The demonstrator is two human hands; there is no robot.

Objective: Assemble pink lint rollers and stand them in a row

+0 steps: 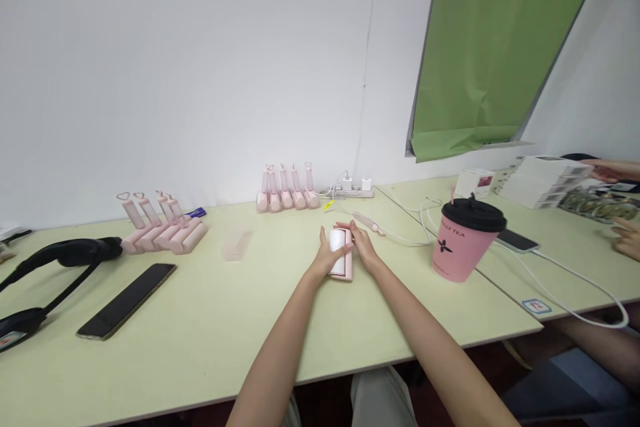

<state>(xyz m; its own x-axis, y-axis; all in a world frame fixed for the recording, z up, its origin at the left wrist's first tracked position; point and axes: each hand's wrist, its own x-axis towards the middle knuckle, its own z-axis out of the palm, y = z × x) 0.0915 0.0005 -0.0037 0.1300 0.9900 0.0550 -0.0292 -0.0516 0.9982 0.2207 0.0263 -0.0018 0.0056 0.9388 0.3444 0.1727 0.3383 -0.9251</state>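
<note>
In front of me on the table is a pink lint roller, its white roll lying in an open pink case. My left hand grips the left side, with the thumb across the white roll. From the right, my right hand holds the pink case edge, fingers curled over its far end. Just beyond my right hand lies a pink handle-like piece. Several similar pink rollers with upright clear handles stand against the wall, and another group stands to the left.
A pink cup with a black lid stands at right, near white cables and a power strip. At left lie a phone and a black headset-like strap. Another person's hand is far right.
</note>
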